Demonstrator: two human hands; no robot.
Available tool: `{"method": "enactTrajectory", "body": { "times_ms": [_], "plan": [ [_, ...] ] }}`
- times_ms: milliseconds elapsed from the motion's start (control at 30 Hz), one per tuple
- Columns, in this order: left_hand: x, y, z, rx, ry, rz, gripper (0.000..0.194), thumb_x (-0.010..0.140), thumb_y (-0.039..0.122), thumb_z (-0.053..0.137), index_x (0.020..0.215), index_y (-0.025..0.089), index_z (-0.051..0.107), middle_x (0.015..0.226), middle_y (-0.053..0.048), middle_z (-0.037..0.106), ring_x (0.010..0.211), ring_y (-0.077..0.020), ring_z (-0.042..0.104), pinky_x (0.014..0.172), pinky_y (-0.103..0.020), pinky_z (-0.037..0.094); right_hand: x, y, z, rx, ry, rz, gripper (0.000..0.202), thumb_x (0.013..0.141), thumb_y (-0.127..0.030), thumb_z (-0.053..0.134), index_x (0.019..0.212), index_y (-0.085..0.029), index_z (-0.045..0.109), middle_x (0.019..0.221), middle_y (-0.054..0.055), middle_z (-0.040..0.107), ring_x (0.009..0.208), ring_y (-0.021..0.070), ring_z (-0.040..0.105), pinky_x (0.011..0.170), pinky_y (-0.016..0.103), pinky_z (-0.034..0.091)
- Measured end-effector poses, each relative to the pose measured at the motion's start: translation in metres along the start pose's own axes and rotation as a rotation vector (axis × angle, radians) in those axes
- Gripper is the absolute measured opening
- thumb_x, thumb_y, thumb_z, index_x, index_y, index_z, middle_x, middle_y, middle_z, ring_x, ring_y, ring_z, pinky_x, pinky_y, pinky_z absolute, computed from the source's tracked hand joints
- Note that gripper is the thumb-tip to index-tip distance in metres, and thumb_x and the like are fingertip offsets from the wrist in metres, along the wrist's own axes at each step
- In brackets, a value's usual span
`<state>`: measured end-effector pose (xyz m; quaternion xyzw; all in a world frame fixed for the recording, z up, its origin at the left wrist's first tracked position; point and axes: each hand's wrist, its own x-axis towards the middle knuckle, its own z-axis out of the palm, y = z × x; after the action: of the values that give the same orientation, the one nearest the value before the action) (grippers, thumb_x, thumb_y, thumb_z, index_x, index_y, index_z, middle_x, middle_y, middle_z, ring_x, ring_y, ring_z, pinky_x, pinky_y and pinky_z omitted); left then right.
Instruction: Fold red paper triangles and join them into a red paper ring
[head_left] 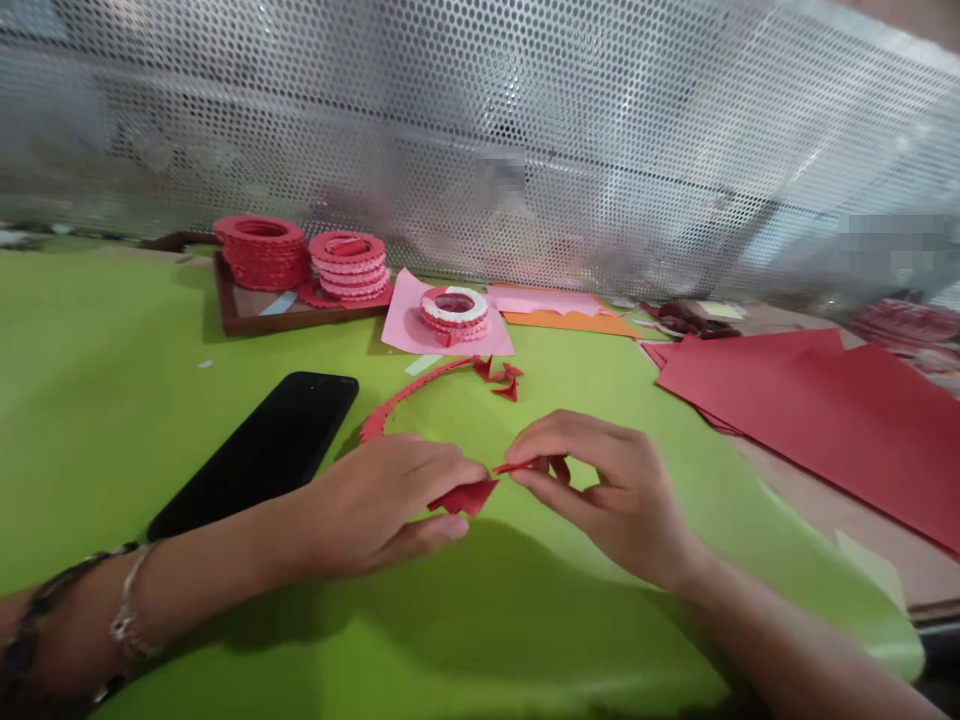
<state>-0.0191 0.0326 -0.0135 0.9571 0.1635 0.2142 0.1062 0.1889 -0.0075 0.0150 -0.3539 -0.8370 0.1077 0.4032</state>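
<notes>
My left hand (397, 500) pinches the end of a curved chain of folded red paper (469, 497) between thumb and fingers. From behind that hand the rest of the chain (409, 392) arcs up and away across the green mat. Opposite it, my right hand (604, 490) grips a small folded red paper piece (517, 466) at its fingertips, close to the chain's end with a narrow gap between them. Beyond the hands, several loose folded red pieces (506, 382) lie near the far end of the arc.
A black phone (259, 455) lies left of my forearm. Ring stacks (262, 255) stand in a brown tray (300, 322); another stack (454, 312) sits on pink paper (401, 335). Red sheets (817, 420) cover the right side. A perforated metal screen (450, 120) rises behind.
</notes>
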Motion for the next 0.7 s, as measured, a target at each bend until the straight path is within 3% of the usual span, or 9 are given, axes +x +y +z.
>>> {"method": "enactTrajectory", "body": {
  "times_ms": [233,700],
  "plan": [
    [0.0,0.004,-0.009,0.073,0.013,-0.016,0.042,0.095,0.036,0.02,0.099,0.019,0.058,0.074,-0.001,0.063,0.063,-0.0155,0.052,0.058,-0.026,0.035,-0.006,-0.012,-0.001,-0.114,0.049,-0.159,0.013,0.08,-0.009,0.058,0.085,-0.021,0.063,0.075,0.002,0.066,0.071,0.0118,0.062,0.064,0.022,0.052],
    [-0.003,0.008,-0.013,0.171,0.049,0.074,0.036,0.096,0.029,0.02,0.097,0.017,0.054,0.073,0.0,0.062,0.06,-0.0141,0.053,0.057,-0.026,0.036,-0.008,-0.01,-0.001,-0.136,-0.044,-0.145,0.009,0.084,-0.011,0.056,0.086,-0.019,0.06,0.079,0.002,0.063,0.073,0.0111,0.059,0.066,0.021,0.05]
  ]
}}
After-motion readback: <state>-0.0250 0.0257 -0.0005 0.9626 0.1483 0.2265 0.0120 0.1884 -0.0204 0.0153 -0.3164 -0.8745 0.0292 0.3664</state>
